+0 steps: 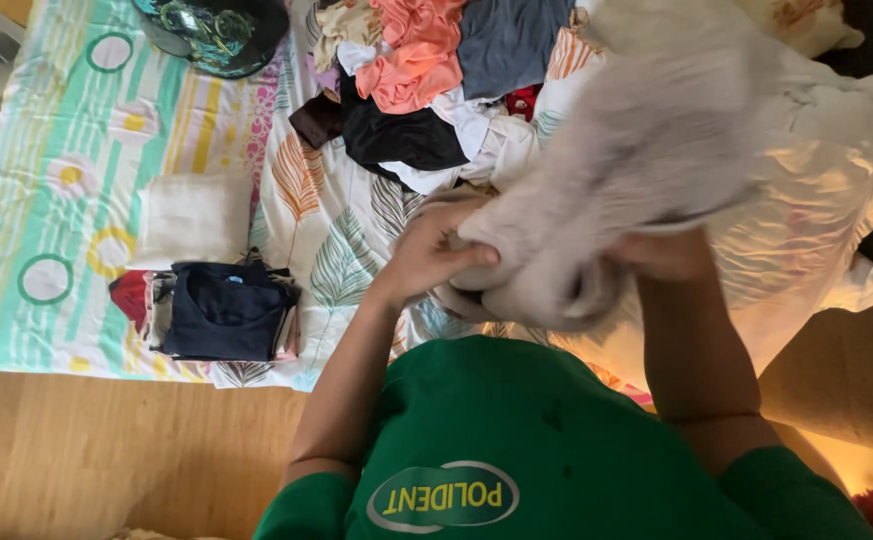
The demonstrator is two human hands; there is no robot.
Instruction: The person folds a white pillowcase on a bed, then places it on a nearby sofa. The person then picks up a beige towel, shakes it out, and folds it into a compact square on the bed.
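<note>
My left hand [435,252] and my right hand [665,254] both grip a pale, off-white garment [637,150] that I hold up over the bed. The cloth is bunched between the hands and blurred by motion. It hides most of my right hand's fingers. Just beyond it lies a loose heap of clothes [427,80] in orange, grey, black and white.
The bed carries a leaf-print sheet [337,220] and a striped cover [57,200]. A folded white cloth [192,218] and a stack of folded dark clothes [225,312] lie at the left. A dark cap [212,30] sits at the top. Wooden floor [107,450] runs below the bed edge.
</note>
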